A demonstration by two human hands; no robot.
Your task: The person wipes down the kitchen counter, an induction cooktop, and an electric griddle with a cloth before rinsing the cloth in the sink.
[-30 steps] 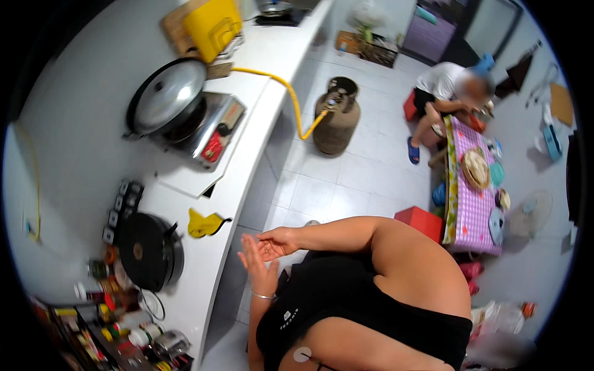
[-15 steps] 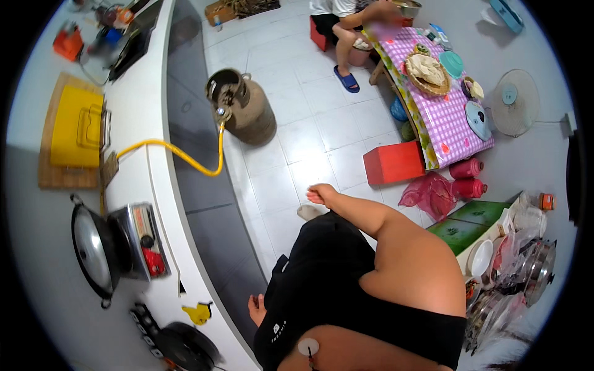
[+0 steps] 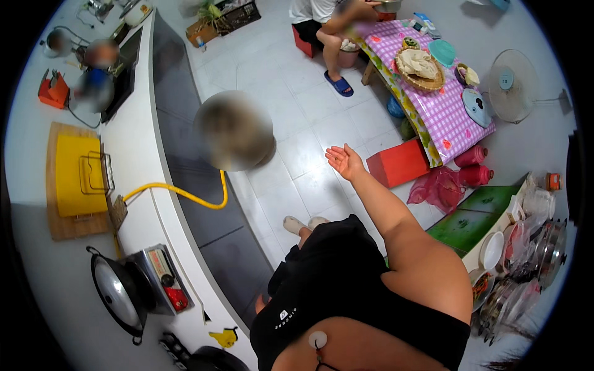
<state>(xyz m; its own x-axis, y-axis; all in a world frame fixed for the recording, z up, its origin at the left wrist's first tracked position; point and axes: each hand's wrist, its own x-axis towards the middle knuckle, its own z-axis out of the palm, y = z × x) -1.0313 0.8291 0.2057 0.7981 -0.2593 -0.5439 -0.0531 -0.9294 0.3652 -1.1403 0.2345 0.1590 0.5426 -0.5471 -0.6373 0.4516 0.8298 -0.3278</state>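
In the head view, the person's bare right grip (image 3: 346, 162) is released: palm turned upward, fingers extended, nothing held. Just to its right in this view, on the pale tiled floor (image 3: 312, 188), stands a bright red box (image 3: 397, 163) with flat sides and straight edges; grip and box appear apart. The box looks stiff, probably light and not fragile, perhaps smooth enough to slip in the fingers. Two opposite upper edges seem the best hold. Its long axis runs away from the right grip, toward the purple-and-white checked tablecloth (image 3: 453, 127); no front can be told.

The bare left grip (image 3: 259, 303) is mostly hidden beside black clothing (image 3: 334, 266), so whether it is clenched or grasping anything cannot be told. Below and to its left, on the white counter (image 3: 139, 161), lies a small, flat yellow piece (image 3: 224, 337) with a dark tip. It looks light and probably soft, though its material is unclear; pinching its broad middle should serve. Its long axis runs roughly across the counter, the tip toward the edge nearest the left grip.
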